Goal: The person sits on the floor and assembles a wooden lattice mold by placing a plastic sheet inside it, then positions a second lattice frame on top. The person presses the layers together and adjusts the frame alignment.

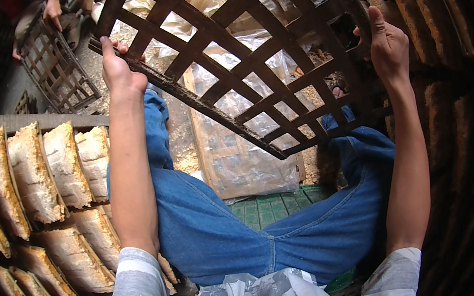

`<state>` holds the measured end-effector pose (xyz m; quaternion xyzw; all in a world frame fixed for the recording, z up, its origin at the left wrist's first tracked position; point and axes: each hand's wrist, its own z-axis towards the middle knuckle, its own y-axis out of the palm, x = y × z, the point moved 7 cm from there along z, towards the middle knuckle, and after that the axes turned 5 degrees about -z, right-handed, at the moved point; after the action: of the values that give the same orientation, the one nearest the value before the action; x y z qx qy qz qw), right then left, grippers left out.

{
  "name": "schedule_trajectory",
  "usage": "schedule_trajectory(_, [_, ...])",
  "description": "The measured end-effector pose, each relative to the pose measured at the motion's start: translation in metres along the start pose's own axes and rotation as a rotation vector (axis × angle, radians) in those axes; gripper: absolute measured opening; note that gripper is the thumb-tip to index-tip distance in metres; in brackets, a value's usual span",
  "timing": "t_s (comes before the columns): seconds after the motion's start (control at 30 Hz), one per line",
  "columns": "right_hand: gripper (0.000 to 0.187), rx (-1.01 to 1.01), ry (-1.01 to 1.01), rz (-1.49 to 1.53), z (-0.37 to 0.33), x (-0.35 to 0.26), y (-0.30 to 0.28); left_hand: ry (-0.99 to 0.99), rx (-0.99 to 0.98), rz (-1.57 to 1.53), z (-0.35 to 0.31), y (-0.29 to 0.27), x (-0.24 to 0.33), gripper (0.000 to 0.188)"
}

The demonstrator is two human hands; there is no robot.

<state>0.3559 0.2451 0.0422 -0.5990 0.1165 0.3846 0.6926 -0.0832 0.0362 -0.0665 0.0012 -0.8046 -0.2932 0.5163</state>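
Observation:
A dark wooden lattice rack (pixel 212 25) with square openings is held up, tilted, in front of my lap. My left hand (pixel 122 73) is closed round its lower left corner, the thumb on the near side and fingertips showing behind the bar. My right hand (pixel 388 48) grips the right edge higher up, thumb pointing upward and the other fingers mostly hidden. Through the openings, crumpled clear plastic shows. Below the rack, a plastic-covered flat panel with a wooden frame (pixel 247 162) lies between my legs.
At left stand rows of curved, crusty slabs (pixel 34 170), pale with orange edges. More slabs (pixel 466 130) line the dark right side. Green slats (pixel 277 208) lie below my knees. A co-worker's hand (pixel 53 14) at upper left holds another lattice rack (pixel 59 69). Crumbs litter the floor.

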Motion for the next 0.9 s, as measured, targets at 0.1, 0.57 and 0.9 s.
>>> schedule_trajectory(0.1, [0.061,-0.030,0.011,0.022,0.001,0.003,0.000,0.003,-0.027,-0.033,0.000,0.001,-0.001,0.034])
schedule_trajectory(0.57, [0.035,-0.014,-0.069,0.046,0.016,-0.002,-0.017,0.015,0.000,-0.164,0.024,-0.024,0.029,0.038])
schedule_trajectory(0.9, [0.025,-0.021,-0.081,0.051,0.023,0.031,-0.039,0.038,0.051,-0.196,0.033,-0.053,0.060,0.039])
